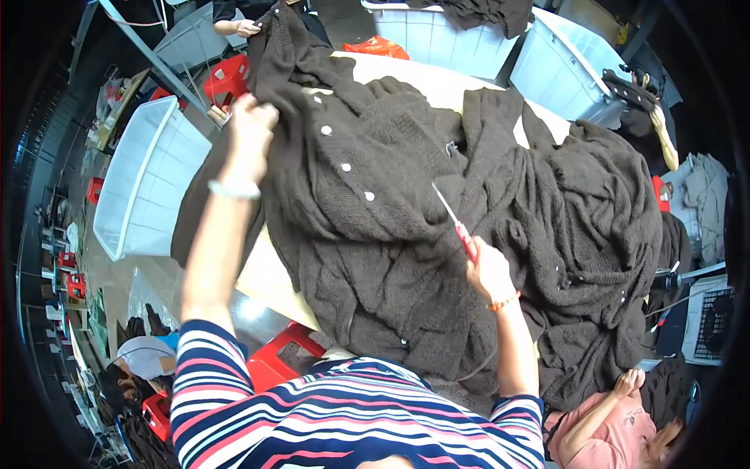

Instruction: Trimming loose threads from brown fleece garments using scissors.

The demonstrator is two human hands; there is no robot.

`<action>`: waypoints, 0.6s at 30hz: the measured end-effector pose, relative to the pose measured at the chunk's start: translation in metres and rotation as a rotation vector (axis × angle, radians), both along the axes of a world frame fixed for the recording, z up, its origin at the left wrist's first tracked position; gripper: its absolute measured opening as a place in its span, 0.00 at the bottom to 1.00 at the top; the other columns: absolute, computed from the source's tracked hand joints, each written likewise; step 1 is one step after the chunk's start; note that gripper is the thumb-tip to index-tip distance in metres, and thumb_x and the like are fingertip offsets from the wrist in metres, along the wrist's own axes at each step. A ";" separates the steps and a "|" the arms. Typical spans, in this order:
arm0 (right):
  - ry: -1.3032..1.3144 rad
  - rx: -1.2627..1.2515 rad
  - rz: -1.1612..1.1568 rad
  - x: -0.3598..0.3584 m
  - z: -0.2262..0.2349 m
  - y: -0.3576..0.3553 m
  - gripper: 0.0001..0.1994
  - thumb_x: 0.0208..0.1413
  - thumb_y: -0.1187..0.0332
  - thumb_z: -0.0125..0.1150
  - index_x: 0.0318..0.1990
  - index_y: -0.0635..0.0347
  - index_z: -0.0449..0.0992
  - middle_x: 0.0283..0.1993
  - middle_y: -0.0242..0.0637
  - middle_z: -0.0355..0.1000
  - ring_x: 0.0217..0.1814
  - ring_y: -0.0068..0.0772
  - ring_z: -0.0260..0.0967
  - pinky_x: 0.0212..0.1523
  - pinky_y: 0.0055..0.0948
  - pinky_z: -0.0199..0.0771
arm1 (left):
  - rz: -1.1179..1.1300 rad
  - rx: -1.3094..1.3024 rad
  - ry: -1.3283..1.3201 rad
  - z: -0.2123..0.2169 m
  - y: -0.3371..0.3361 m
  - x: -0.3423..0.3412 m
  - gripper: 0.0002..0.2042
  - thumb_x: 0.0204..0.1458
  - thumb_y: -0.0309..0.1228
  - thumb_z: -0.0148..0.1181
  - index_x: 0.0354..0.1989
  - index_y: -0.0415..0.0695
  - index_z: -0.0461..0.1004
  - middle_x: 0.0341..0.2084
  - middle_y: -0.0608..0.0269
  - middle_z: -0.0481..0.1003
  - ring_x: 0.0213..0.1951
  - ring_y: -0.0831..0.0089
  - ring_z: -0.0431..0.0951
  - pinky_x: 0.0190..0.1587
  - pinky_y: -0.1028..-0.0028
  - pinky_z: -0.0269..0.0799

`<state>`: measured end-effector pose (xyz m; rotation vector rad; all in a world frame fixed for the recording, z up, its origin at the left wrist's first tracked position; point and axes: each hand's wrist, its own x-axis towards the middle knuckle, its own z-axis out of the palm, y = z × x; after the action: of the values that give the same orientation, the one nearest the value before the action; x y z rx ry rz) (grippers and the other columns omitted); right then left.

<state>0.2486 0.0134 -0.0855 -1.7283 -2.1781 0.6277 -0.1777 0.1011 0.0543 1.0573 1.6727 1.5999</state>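
Observation:
A dark brown knit cardigan [375,148] with white buttons down its front lies spread over the pale table [269,273]. My left hand [254,129], slightly blurred, is closed at the cardigan's left edge with the knit bunched beside the fingers. In my right hand [490,272] is a pair of red-handled scissors [462,232], held by the handle. The pointed blades slant up and to the left, over the knit. More dark brown knit garments [578,203] are heaped to the right of the scissors.
White plastic bins stand at the left [160,180], far side [445,35] and far right [566,66]. A red stool [285,356] is by my left side. Other people work around the table: one far left [248,29], one far right [664,133], one near right [609,426].

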 end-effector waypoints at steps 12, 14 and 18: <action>-0.206 -0.186 0.140 -0.033 0.083 -0.066 0.10 0.54 0.64 0.59 0.40 0.56 0.71 0.25 0.51 0.72 0.29 0.56 0.73 0.29 0.47 0.71 | -0.456 0.095 1.068 -0.151 -0.064 0.084 0.23 0.53 0.38 0.60 0.58 0.48 0.70 0.67 0.49 0.54 0.68 0.47 0.51 0.68 0.49 0.44; -0.203 -0.227 0.226 -0.051 0.094 -0.071 0.10 0.53 0.63 0.60 0.39 0.56 0.71 0.21 0.50 0.71 0.26 0.55 0.73 0.29 0.48 0.72 | -0.448 0.099 1.091 -0.165 -0.065 0.078 0.20 0.52 0.38 0.60 0.53 0.46 0.74 0.67 0.50 0.54 0.69 0.48 0.50 0.69 0.49 0.43; -0.218 -0.181 0.245 -0.079 0.082 -0.042 0.10 0.54 0.62 0.60 0.38 0.57 0.72 0.21 0.50 0.72 0.25 0.55 0.73 0.29 0.49 0.73 | -0.505 0.091 1.113 -0.179 -0.069 0.077 0.20 0.52 0.38 0.60 0.53 0.47 0.74 0.67 0.49 0.55 0.69 0.47 0.50 0.69 0.49 0.43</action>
<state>0.1701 -0.0285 -0.0039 -1.6996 -2.5833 0.7477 -0.1004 0.0325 -0.1244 2.4552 1.6807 0.7397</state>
